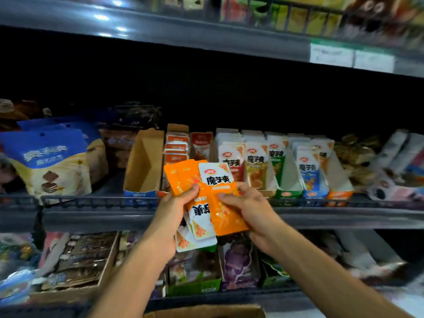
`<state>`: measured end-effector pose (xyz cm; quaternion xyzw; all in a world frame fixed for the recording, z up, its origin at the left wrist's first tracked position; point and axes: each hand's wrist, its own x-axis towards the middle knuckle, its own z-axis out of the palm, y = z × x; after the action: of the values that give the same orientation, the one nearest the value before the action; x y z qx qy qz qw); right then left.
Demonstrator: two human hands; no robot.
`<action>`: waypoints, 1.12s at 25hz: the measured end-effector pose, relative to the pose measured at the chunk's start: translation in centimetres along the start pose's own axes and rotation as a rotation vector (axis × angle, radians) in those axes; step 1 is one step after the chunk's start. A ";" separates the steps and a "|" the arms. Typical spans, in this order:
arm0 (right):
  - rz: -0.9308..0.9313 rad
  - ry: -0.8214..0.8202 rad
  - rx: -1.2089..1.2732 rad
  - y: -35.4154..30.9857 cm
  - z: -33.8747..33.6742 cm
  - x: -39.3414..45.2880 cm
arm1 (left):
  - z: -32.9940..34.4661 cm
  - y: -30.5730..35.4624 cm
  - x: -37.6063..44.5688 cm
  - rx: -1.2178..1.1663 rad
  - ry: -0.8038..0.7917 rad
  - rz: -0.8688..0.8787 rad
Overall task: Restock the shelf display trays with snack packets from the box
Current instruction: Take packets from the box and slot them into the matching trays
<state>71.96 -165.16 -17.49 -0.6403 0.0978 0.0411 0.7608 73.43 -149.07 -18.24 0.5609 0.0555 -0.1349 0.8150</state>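
Head view: empty cardboard tray (143, 161) beside stocked trays (257, 166) behind held packets (206, 193).

orange-and-white snack packets (215, 191) (black lettering)

A dark metal shelving unit (160, 216) fills the view, its back panel almost black in shadow. The upper shelf (160, 35) has a grey front edge that catches bright spots of overhead light (four or five glints at the left) and carries white price labels (351, 57) at the right. A low wire rail (96, 200) runs along the middle shelf's front.
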 end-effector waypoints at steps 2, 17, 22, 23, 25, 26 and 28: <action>-0.048 0.071 -0.012 0.6 -1.3 -0.7 | 2.0 -1.2 -0.2 0.029 -0.049 0.002; -0.234 0.282 -0.119 -4.2 -17.5 -2.8 | 11.8 -5.8 0.5 0.012 -0.145 -0.067; -0.474 0.444 -0.152 -8.2 -23.7 -0.4 | 14.5 -6.0 1.2 0.073 -0.162 -0.084; -0.534 0.517 -0.183 -9.4 -25.2 0.5 | 15.1 -5.9 1.4 0.085 -0.164 -0.084; -0.606 0.617 -0.322 -11.1 -27.6 2.4 | 16.0 -5.6 1.9 0.099 -0.167 -0.086; -0.608 0.638 -0.392 -11.5 -28.5 3.6 | 16.3 -5.4 2.0 0.103 -0.165 -0.086; -0.552 0.638 -0.437 -11.2 -29.4 6.1 | 16.7 -5.3 2.3 0.111 -0.161 -0.091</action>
<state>77.21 -196.44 -12.62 -0.7681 0.1418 -0.3416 0.5228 73.12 -166.74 -17.41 0.5892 0.0076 -0.2193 0.7776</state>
